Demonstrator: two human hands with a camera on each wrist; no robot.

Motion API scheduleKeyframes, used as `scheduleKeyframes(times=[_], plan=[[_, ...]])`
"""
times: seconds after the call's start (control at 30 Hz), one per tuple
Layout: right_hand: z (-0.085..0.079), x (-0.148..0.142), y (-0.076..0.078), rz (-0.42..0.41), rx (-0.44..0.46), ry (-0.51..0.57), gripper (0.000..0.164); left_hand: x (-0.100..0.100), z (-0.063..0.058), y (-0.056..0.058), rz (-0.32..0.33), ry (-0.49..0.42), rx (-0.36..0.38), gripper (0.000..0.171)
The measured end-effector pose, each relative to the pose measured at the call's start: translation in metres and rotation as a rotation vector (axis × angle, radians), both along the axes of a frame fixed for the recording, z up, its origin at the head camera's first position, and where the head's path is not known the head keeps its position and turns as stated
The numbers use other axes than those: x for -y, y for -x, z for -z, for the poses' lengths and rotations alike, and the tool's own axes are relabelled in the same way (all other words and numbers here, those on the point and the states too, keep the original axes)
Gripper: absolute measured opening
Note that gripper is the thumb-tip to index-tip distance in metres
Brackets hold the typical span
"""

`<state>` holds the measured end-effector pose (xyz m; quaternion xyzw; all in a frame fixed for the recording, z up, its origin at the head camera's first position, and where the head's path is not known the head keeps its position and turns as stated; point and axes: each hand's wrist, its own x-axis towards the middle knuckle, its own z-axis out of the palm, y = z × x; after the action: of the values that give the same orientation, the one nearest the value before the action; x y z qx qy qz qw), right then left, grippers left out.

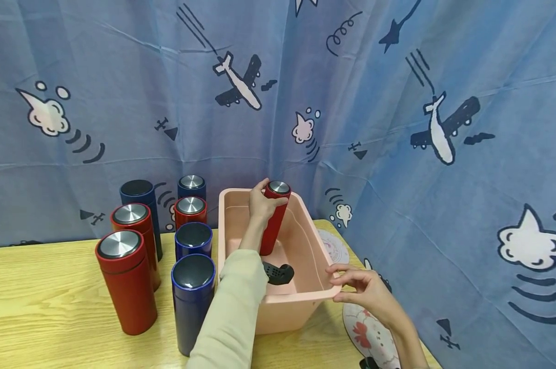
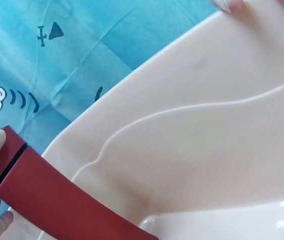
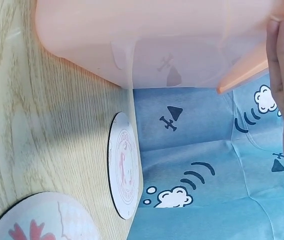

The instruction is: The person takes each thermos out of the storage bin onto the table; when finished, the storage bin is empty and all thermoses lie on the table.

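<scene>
A red thermos bottle with a silver-topped lid stands slightly tilted inside a pink plastic bin. My left hand grips it near the lid, thumb and fingers around its top. In the left wrist view the red bottle slants across the lower left, with the thumb on its cap section. At the bin's near right corner, my right hand pinches the rim between thumb and fingers. The right wrist view shows the fingers on the bin's edge. A black strap-like piece, likely the wrist camera mount, shows below my left wrist.
Left of the bin stand several thermos bottles in two rows: red ones and dark blue ones. Two round mats lie on the wooden table to the bin's right. A blue patterned curtain hangs behind and to the right.
</scene>
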<state>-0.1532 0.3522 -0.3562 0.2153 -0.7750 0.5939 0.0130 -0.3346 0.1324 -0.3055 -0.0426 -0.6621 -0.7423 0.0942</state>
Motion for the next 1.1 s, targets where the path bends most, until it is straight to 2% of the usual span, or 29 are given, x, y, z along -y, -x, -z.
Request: scheduleKeyframes(times=[0.13,0.23,0.43,0.6,0.83,0.93,1.1], plan=[[0.001,-0.001,0.001,-0.012,-0.009,0.006,0.024,-0.001,0.001,0.000,-0.058,0.110,-0.007,0.079],[0.002,-0.001,0.001,-0.010,-0.009,0.006,0.024,-0.001,0.002,-0.001,-0.089,0.137,-0.001,0.076],[0.002,0.000,0.001,0.009,0.001,-0.002,0.024,-0.001,0.004,-0.002,-0.063,0.107,0.007,0.068],[0.002,-0.001,0.000,0.019,0.004,-0.005,0.024,0.000,0.002,-0.003,-0.064,0.180,-0.021,0.069],[0.000,-0.001,0.000,0.005,-0.015,0.003,0.024,0.006,-0.011,-0.015,-0.104,0.239,-0.023,0.067],[0.000,-0.002,-0.001,0.011,-0.003,0.006,0.024,0.007,-0.017,-0.022,-0.052,0.223,-0.003,0.067],[0.001,-0.001,-0.001,0.030,0.019,-0.010,0.024,0.006,-0.025,-0.030,0.093,0.157,0.019,0.065]])
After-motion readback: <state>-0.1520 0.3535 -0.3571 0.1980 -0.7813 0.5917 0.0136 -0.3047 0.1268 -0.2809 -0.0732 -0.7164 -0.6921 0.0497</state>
